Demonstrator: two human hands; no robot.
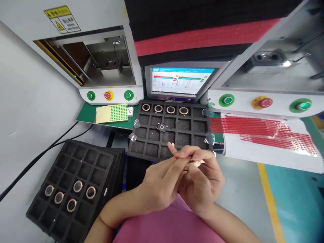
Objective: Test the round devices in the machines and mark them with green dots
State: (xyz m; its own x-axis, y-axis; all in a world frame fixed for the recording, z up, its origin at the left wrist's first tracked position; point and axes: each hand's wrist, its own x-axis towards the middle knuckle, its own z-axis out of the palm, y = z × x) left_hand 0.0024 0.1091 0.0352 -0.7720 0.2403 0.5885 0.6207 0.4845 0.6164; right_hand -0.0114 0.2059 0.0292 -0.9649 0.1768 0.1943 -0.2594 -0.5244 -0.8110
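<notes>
My right hand (202, 175) is closed round a small rose-gold round part (194, 164), held low in front of me. My left hand (162, 180) reaches across to it, fingers pinched at the part's edge. Both hands hover over the near edge of a black foam tray (149, 148). That tray carries a row of ring parts (164, 109) along its far side and one dark round part (161, 127) in the middle.
A second black foam tray (76, 162) at lower left holds several ring parts (73, 194). Behind are two machines with green and red buttons (108, 95), a monitor (181, 81), a green dot sticker sheet (112, 113) and a red sticker sheet (265, 133). Cables run at left.
</notes>
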